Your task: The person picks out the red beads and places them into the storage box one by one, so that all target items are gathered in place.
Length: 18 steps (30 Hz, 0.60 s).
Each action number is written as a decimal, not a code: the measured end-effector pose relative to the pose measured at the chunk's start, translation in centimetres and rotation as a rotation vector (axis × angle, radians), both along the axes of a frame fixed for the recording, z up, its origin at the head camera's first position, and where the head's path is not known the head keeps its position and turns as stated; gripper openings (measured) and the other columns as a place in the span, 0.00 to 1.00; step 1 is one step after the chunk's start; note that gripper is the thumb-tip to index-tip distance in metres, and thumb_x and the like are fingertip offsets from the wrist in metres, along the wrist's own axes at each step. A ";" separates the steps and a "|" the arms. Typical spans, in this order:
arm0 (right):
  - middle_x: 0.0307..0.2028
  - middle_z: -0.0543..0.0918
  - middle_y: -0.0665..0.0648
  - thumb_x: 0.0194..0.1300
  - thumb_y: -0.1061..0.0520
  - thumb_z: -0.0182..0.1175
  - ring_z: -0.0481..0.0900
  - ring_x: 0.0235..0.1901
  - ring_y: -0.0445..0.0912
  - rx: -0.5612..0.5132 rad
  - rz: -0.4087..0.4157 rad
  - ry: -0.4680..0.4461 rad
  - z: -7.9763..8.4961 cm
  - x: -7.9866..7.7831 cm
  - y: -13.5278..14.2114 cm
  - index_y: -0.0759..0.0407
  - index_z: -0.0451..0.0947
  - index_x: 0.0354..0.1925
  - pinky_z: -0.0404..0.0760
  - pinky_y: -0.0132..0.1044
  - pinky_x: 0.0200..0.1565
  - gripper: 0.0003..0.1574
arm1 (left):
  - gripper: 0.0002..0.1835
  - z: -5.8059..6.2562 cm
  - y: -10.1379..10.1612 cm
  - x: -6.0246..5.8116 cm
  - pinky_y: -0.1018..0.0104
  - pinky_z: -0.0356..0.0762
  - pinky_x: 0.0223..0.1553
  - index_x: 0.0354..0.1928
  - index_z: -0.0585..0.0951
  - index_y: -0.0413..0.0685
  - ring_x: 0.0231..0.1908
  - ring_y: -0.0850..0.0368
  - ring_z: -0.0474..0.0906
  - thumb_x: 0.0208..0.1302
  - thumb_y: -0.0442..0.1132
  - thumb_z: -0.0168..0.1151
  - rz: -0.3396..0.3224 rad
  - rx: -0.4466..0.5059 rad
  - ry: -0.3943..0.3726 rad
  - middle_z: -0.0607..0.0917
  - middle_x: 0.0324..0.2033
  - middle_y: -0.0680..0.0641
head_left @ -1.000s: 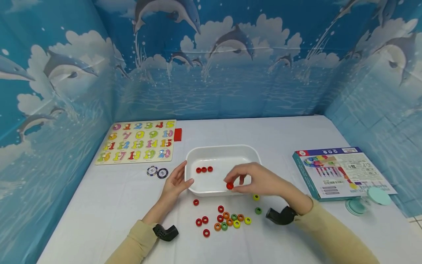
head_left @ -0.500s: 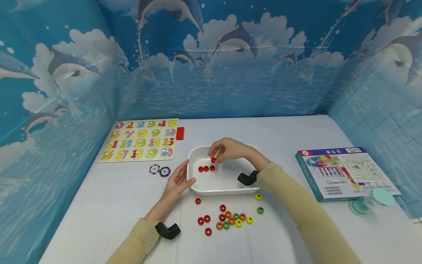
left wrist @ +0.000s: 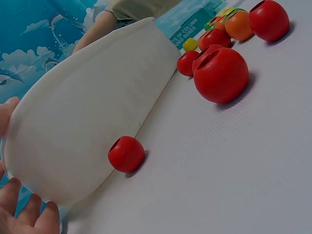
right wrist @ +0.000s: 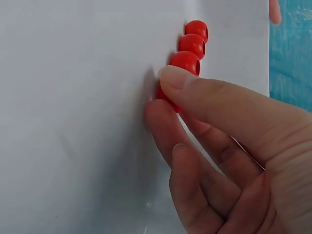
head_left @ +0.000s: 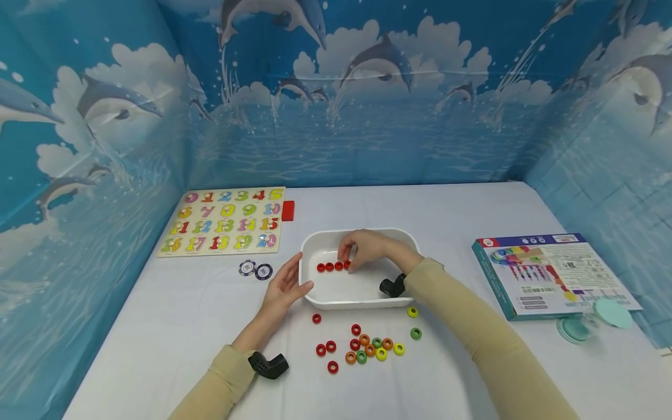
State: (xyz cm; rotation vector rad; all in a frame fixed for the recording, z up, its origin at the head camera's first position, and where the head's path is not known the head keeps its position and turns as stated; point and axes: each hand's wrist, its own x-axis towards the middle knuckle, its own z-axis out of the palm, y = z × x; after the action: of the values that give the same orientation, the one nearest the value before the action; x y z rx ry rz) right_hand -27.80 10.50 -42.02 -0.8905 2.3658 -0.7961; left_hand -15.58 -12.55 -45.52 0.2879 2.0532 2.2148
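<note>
Inside the white tray (head_left: 343, 304), my right hand (head_left: 363, 248) pinches a red bead (right wrist: 168, 97) between thumb and fingertips. That bead stands at the right end of a short row of red beads (head_left: 329, 266) on the tray floor. In the right wrist view the thumb covers part of it, close against its neighbour. My left hand (head_left: 280, 289) rests at the tray's left end, thumb and fingers spread around the corner. Its fingertips (left wrist: 48, 217) lie against the outer wall in the left wrist view.
Several red, orange, green and yellow beads (head_left: 364, 339) lie before the tray, with one red bead (head_left: 317, 318) close to its front wall. Around it are a number board (head_left: 220, 224), two chips (head_left: 263, 271), a game box (head_left: 551, 274) and a small lidded jar (head_left: 574, 328).
My right hand has carried the red bead from the tray's front side back and left, then lowered it to the end of the row. The left hand keeps its place at the tray.
</note>
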 end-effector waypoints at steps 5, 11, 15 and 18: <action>0.36 0.80 0.51 0.44 0.61 0.70 0.76 0.33 0.45 -0.006 -0.010 -0.002 1.5 0.3 0.4 0.55 0.77 0.41 0.78 0.33 0.36 0.21 | 0.36 0.1 0.0 0.1 0.73 0.58 0.59 0.65 0.58 0.48 0.64 0.54 0.53 0.55 0.32 0.61 0.001 -0.003 -0.001 0.57 0.65 0.44; 0.40 0.79 0.55 0.51 0.59 0.66 0.78 0.34 0.44 -0.142 0.040 0.029 5.2 2.9 2.1 0.58 0.75 0.46 0.79 0.34 0.37 0.22 | 0.36 0.0 0.0 0.2 0.73 0.57 0.59 0.65 0.57 0.46 0.64 0.53 0.52 0.55 0.31 0.61 -0.005 0.008 0.013 0.57 0.65 0.44; 0.38 0.80 0.51 0.53 0.56 0.64 0.78 0.35 0.41 -0.252 0.109 0.043 6.5 6.4 3.0 0.54 0.76 0.44 0.80 0.34 0.38 0.18 | 0.36 -0.1 -0.1 0.1 0.71 0.56 0.60 0.65 0.57 0.45 0.64 0.51 0.52 0.55 0.29 0.60 -0.011 0.026 0.016 0.57 0.65 0.42; 0.36 0.80 0.47 0.54 0.55 0.64 0.78 0.34 0.40 -0.307 0.135 0.023 6.4 9.0 3.4 0.52 0.77 0.42 0.80 0.34 0.38 0.15 | 0.36 -0.1 0.0 0.0 0.69 0.55 0.61 0.65 0.57 0.44 0.64 0.50 0.51 0.56 0.29 0.59 -0.019 0.042 0.019 0.56 0.65 0.41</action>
State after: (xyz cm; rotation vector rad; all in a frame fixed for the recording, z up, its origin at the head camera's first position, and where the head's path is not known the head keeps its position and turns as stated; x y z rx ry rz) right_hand -18.84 13.88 -35.67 -1.1739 2.2096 -1.1164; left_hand -15.63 -12.59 -45.64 0.3327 2.0064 2.2551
